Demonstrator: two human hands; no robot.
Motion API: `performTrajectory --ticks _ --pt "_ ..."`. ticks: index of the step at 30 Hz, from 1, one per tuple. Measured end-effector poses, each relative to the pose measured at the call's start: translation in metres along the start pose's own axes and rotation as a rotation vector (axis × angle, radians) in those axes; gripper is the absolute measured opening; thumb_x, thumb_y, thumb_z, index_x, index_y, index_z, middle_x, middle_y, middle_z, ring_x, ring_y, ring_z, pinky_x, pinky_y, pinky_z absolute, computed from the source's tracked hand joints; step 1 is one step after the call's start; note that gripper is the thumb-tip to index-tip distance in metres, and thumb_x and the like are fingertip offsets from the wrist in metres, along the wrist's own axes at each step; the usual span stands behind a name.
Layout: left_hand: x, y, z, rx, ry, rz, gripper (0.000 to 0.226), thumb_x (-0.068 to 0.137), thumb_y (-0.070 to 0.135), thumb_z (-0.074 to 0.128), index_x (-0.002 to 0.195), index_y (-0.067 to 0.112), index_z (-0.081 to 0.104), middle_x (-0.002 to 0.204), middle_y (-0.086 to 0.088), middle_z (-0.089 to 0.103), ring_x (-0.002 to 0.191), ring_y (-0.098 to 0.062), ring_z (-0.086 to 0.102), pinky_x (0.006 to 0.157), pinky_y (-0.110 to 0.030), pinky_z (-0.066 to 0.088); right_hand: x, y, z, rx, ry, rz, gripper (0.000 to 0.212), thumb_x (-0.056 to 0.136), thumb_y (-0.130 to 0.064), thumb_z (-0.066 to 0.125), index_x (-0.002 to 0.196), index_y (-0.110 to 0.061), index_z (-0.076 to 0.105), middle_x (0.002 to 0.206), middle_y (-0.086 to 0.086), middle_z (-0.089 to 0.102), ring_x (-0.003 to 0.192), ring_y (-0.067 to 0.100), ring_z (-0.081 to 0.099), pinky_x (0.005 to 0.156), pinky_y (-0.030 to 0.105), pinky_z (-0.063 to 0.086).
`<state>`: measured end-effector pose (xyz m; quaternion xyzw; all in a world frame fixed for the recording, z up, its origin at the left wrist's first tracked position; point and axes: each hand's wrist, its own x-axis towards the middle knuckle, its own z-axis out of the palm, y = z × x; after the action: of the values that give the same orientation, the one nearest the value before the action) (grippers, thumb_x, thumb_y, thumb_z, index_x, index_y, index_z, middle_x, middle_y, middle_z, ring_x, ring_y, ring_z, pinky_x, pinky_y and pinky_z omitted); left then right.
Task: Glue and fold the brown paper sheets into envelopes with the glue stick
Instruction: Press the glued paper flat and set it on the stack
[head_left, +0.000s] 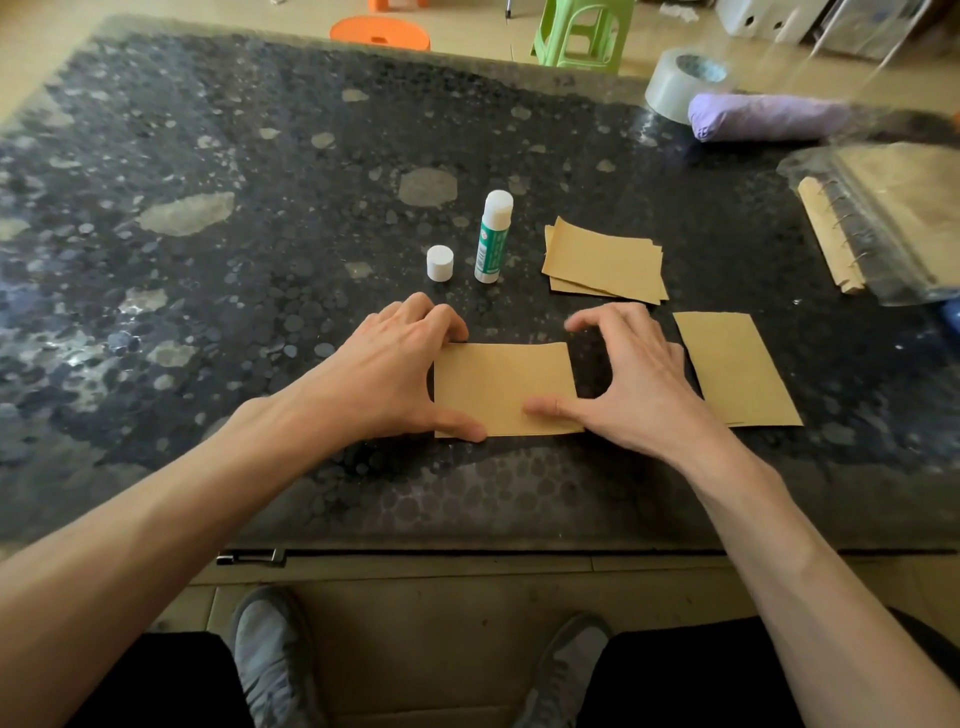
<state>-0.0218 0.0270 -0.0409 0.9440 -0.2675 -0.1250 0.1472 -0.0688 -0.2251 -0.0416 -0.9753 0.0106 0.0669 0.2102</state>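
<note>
Between the 2 hands, near the table's (260, 208) front edge, the sheet (501, 387) lies flat, a small brown rectangle that looks already folded, though its layers are hard to tell apart. The left hand (384, 374) holds its left edge, thumb on the near corner and curled fingertips at the far corner. The right hand (628, 379) presses only its thumb flat on the near right part; its fingers arch over bare table beyond the right edge and close on nothing.

The paper looks thin and light, stiff enough to keep a crease yet quick to slide on the glossy top, so I judge it needs 1 hand pinning it while the other works. Edges and corners are the places to take hold; fresh glue would smear under a dragging finger.

The glue stick (493, 236) stands upright just beyond the sheet, and its cap (440, 263) sits just to its left. A stack (602, 262) of loose brown sheets lies to the right of the glue stick, and 1 flat brown piece (737, 371), probably finished, rests just right of the right hand. Far right are a tape roll (680, 83), a purple bundle (769, 117) and a clear bag (883, 218).
</note>
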Motion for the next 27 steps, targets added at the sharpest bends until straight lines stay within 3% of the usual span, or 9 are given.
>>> performTrajectory --ticks 4,14,20,23,25,27 --pt "0.0001 -0.0002 -0.0012 -0.012 -0.019 -0.006 0.101 0.054 0.083 0.075 0.134 0.027 0.048 0.123 0.007 0.046 0.115 -0.015 0.047 0.105 -0.037 0.041 0.0010 0.0001 0.0000 -0.042 0.011 0.006 0.081 0.067 -0.083 0.072 0.130 -0.039 0.048 0.142 -0.011 0.038 0.141 0.015 0.031 0.112 0.040 0.027" --pt "0.0012 -0.0020 0.0006 -0.102 -0.026 -0.014 0.092 0.052 0.079 0.078 0.125 0.030 0.048 0.121 0.008 0.041 0.115 -0.015 0.042 0.105 -0.035 0.041 -0.0003 -0.0029 -0.0034 0.010 -0.055 0.015 0.082 0.057 -0.090 0.063 0.123 -0.043 0.052 0.142 -0.015 0.037 0.143 0.013 0.026 0.106 0.036 0.021" --pt "-0.0003 0.0031 -0.0015 -0.298 -0.014 0.032 0.076 0.065 0.049 0.093 0.122 0.032 0.045 0.115 0.016 0.057 0.103 -0.007 0.055 0.086 -0.024 0.048 -0.0019 -0.0002 -0.0020 0.032 -0.037 -0.037 0.086 0.065 -0.087 0.066 0.139 -0.047 0.047 0.145 -0.015 0.036 0.144 0.011 0.024 0.105 0.034 0.018" --pt "-0.0002 0.0062 -0.0038 -0.512 0.009 -0.007 0.067 0.078 0.026 0.090 0.127 0.033 0.045 0.109 0.011 0.068 0.091 -0.005 0.066 0.078 -0.022 0.056 -0.0006 0.0011 -0.0005 0.095 -0.015 -0.058 0.068 0.074 -0.081 0.066 0.132 -0.048 0.057 0.140 -0.017 0.043 0.141 0.008 0.028 0.107 0.035 0.020" --pt "-0.0006 0.0071 -0.0045 -0.668 0.029 -0.047 0.064 0.081 0.016 0.088 0.131 0.027 0.049 0.106 0.006 0.073 0.089 -0.012 0.072 0.080 -0.033 0.062 0.0008 0.0012 -0.0010 0.209 0.012 -0.061 0.046 0.082 -0.070 0.070 0.118 -0.042 0.066 0.131 -0.020 0.052 0.132 0.006 0.040 0.108 0.038 0.031" --pt "-0.0009 0.0068 -0.0059 -0.771 0.019 -0.077 0.057 0.082 0.017 0.087 0.130 0.024 0.056 0.103 0.003 0.077 0.088 -0.015 0.075 0.079 -0.036 0.064 0.0007 -0.0010 -0.0037 0.357 0.046 -0.067 0.026 0.090 -0.056 0.072 0.105 -0.035 0.072 0.116 -0.020 0.064 0.112 0.004 0.056 0.096 0.034 0.046"
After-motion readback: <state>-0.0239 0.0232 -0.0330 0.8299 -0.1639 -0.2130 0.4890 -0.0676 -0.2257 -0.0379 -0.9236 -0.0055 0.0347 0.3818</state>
